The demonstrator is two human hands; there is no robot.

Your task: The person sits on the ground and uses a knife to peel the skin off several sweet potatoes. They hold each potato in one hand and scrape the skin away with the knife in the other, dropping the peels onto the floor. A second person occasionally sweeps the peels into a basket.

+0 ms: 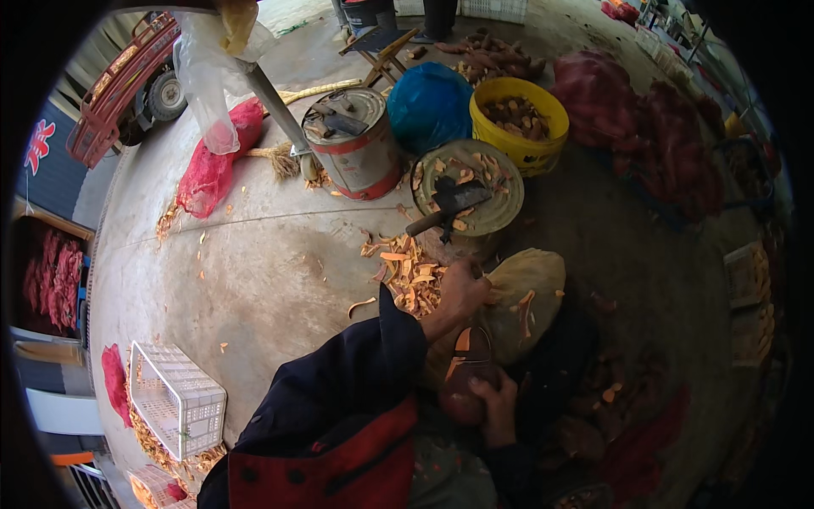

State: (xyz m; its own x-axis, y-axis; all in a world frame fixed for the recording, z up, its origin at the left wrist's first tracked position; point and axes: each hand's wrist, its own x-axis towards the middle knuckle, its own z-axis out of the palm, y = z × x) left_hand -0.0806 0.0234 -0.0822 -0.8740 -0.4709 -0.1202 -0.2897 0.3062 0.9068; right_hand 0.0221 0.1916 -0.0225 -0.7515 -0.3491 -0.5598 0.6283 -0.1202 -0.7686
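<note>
My right hand (497, 404) grips a large sweet potato (461, 401) near my lap, thumb along its side. Bright orange flesh shows at its far end, where some skin is off. Just beyond it, my left hand (459, 286) has its fingers curled over a tan covering (531, 280) on my leg; whether it holds a tool is hard to make out. Peel strips (524, 312) lie on this covering. A heap of orange peelings (413, 273) is on the floor beside my left hand. On a metal drum lid (502, 216) rests a broad-bladed knife (461, 200) with a wooden handle.
A yellow bucket (521, 159) holds cut pieces, beside a blue plastic bag (435, 105). A second drum (356, 159) and a metal pole (273, 95) stand left of it. White crate (181, 401) lies at lower left; red mesh sacks (598, 102) lie at right. A person's legs (440, 19) show behind.
</note>
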